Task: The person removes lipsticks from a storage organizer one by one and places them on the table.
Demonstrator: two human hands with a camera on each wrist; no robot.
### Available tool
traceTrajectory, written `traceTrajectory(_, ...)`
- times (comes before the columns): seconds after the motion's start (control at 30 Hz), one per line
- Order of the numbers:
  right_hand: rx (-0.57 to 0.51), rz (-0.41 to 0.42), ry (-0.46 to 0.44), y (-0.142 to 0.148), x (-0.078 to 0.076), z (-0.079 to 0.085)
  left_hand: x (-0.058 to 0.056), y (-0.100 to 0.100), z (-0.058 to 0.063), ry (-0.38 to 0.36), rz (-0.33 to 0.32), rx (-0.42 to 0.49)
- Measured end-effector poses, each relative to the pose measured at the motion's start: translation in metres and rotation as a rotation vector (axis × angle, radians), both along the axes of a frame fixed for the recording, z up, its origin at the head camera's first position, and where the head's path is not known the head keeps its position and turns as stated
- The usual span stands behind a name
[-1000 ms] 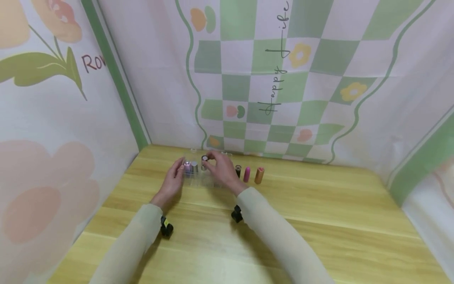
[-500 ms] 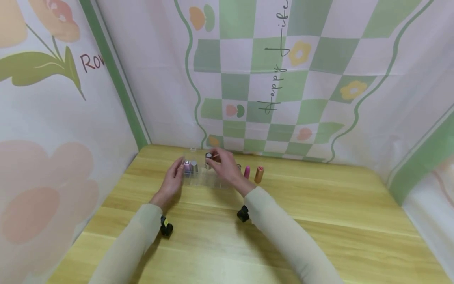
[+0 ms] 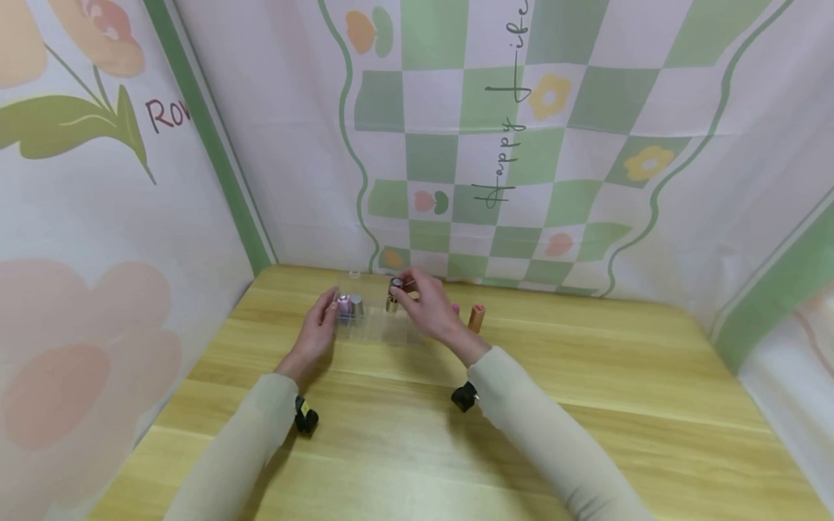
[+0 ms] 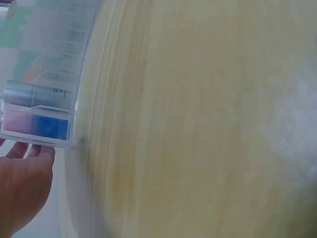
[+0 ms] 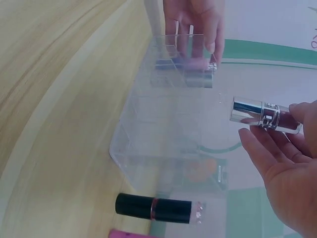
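Observation:
My right hand (image 3: 430,307) pinches a shiny silver lipstick tube (image 5: 265,115) with a dark reddish end, between thumb and fingers. It is held above a clear plastic organizer (image 5: 141,144) with several compartments. At the organizer's left end, my left hand (image 3: 317,333) rests its fingers against the outer wall. Two tubes stand side by side in the compartments at that end: a pink-and-blue one (image 4: 37,124) and a silver-grey one (image 4: 37,94). The other compartments look bare through the clear walls.
Right of the organizer stand a black lipstick (image 5: 153,207), a magenta tube (image 3: 455,309) and an orange-gold tube (image 3: 478,318). They are on the wooden table (image 3: 365,449), with a patterned curtain (image 3: 436,159) hanging behind it.
My right hand has moved right along the organizer with the lipstick tube, now overlapping the black and magenta tubes in the head view. My left hand stays at the left end.

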State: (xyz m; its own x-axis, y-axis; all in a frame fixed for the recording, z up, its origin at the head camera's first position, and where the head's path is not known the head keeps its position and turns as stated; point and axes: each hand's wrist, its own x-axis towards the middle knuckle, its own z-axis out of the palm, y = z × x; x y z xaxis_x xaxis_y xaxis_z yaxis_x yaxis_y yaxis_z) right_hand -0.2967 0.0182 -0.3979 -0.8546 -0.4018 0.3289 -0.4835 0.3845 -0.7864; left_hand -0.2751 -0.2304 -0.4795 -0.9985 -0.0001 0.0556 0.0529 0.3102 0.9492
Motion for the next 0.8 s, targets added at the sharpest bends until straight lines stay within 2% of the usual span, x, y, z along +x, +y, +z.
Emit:
traceTrajectory(0.3, 0.074, 0.027, 0.068, 0.017, 0.012, 0.0, 0.002, 0.002, 0.0, -0.007, 0.007, 0.019)
traceTrajectory(0.63, 0.105, 0.063, 0.12, 0.027, 0.022, -0.002, 0.002, 0.001, -0.002, -0.013, 0.008, 0.024)
traceTrajectory(0.8, 0.123, 0.06, 0.181, 0.033, 0.024, -0.006, 0.002, 0.002, -0.002, -0.01, 0.012, 0.031)
